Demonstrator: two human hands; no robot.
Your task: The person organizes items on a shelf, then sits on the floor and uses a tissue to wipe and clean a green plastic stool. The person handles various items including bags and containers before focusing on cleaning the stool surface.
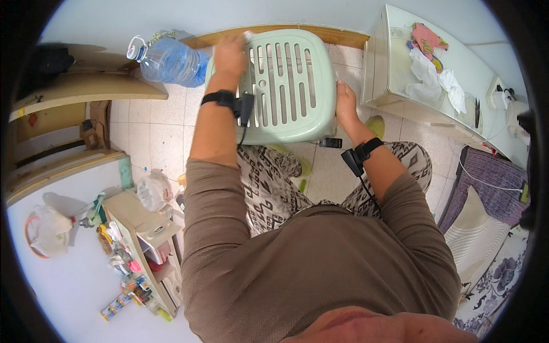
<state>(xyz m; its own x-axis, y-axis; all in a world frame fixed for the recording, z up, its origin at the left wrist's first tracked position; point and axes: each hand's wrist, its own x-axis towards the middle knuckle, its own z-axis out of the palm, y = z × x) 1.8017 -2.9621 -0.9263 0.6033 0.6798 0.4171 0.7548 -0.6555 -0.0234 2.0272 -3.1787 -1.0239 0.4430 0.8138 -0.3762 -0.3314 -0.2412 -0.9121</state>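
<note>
A pale green plastic stool [296,124] with a slotted seat is in front of me, above the tiled floor. My left hand [230,55] is on the far left part of the seat and is slightly blurred. A bit of white material [248,35], perhaps a tissue or cloth, shows at its fingertips; most of it is hidden. Against the right side of the stool, my right hand [346,105] grips the edge, its fingertips partly out of sight. Each wrist wears a black strap with a small device and cable.
A large clear plastic water bottle [173,62] lies left of the stool. On the right, a glass-topped cabinet [399,81] bears white tissues [424,77], a pink cloth [429,40] and dark tweezers [477,112]. A small black object [330,142] shows below the stool's near edge. Shelving [124,206] stands left.
</note>
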